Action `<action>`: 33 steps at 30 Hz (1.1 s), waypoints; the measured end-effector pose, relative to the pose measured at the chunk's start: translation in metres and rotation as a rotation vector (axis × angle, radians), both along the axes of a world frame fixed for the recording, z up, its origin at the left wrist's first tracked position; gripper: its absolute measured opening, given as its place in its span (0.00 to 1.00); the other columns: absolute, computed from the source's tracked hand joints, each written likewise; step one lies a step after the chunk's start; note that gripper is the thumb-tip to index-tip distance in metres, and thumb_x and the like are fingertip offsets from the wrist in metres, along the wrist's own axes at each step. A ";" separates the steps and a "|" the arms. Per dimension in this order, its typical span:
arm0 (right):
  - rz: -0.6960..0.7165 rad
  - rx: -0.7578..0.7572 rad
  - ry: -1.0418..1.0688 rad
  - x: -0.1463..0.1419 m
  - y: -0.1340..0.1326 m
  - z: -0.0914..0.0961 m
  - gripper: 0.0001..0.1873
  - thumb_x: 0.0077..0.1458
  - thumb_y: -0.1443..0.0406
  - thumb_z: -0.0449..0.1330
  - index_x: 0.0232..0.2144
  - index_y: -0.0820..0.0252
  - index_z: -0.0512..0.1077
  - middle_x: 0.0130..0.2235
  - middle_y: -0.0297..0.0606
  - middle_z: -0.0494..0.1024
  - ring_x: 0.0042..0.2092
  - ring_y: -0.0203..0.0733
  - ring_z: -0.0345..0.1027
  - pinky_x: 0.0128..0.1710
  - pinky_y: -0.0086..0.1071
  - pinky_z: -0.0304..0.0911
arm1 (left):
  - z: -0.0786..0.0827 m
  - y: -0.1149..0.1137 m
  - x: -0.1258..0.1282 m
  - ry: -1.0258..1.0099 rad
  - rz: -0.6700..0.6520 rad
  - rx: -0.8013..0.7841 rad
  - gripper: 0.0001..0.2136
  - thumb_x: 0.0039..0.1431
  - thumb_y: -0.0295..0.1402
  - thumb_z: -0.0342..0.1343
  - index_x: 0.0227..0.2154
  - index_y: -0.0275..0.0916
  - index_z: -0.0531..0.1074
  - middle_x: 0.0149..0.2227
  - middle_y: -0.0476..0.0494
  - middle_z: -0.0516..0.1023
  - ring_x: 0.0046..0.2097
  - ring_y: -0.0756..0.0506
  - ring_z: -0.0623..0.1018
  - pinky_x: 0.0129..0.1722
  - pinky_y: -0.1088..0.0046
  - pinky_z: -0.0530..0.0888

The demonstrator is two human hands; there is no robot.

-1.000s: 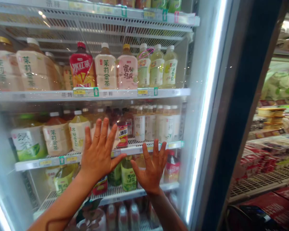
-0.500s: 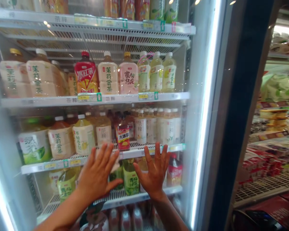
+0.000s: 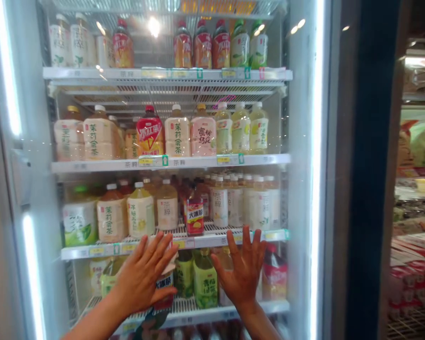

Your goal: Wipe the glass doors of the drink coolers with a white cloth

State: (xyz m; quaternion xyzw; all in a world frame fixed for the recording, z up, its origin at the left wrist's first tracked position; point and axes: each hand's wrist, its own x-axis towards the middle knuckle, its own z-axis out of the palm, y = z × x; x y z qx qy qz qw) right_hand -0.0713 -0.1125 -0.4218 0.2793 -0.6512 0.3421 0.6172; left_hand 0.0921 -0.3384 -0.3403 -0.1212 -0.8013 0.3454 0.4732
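My left hand [image 3: 147, 274] is raised with its fingers spread, back toward me, in front of the lower shelves of a drinks cooler. Beside it, my right hand [image 3: 241, 271] is held up the same way, fingers apart. Neither one holds anything. Between them a green-labelled tea bottle [image 3: 206, 278] stands on the lower shelf. Just above sits a small dark bottle with a red and black label [image 3: 195, 212]. Part of a dark-labelled bottle [image 3: 164, 282] shows behind my left thumb. Whether my palms touch glass I cannot tell.
Bottles of tea, such as a red heart-labelled bottle [image 3: 149, 132], fill several white wire shelves [image 3: 109, 166]. Bright light strips run down both sides. On the right, a dark upright frame [image 3: 371, 165] divides this cooler from shelves of packaged food [image 3: 416, 274].
The view has shifted left and up, so more of the top shelf and the left light strip show. Both hands stay spread and sit slightly lower and further right in view.
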 end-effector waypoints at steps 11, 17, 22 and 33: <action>0.065 0.032 0.024 -0.004 0.017 0.011 0.39 0.66 0.59 0.59 0.73 0.44 0.49 0.76 0.41 0.43 0.76 0.63 0.33 0.70 0.72 0.38 | 0.075 -0.005 -0.007 0.124 0.002 0.054 0.50 0.61 0.64 0.47 0.74 0.35 0.39 0.76 0.32 0.38 0.76 0.33 0.39 0.74 0.48 0.40; 0.000 0.104 0.138 -0.037 0.056 0.110 0.41 0.66 0.56 0.59 0.73 0.40 0.45 0.77 0.35 0.40 0.76 0.59 0.32 0.72 0.68 0.35 | 0.127 0.023 -0.043 0.235 -0.039 0.057 0.44 0.66 0.59 0.44 0.74 0.34 0.39 0.76 0.30 0.41 0.77 0.35 0.38 0.74 0.47 0.40; -0.049 0.161 0.165 -0.057 0.059 0.155 0.39 0.68 0.55 0.56 0.74 0.41 0.42 0.77 0.35 0.39 0.76 0.55 0.31 0.72 0.64 0.37 | 0.141 0.060 -0.072 0.163 -0.108 -0.029 0.46 0.64 0.63 0.42 0.73 0.31 0.44 0.75 0.28 0.44 0.76 0.34 0.39 0.74 0.48 0.43; -0.090 0.169 0.205 -0.063 0.055 0.150 0.40 0.68 0.56 0.54 0.74 0.44 0.39 0.77 0.35 0.37 0.76 0.56 0.31 0.73 0.63 0.38 | 0.125 0.089 -0.092 0.178 -0.116 0.014 0.48 0.62 0.64 0.44 0.72 0.29 0.47 0.75 0.27 0.42 0.76 0.32 0.40 0.73 0.47 0.43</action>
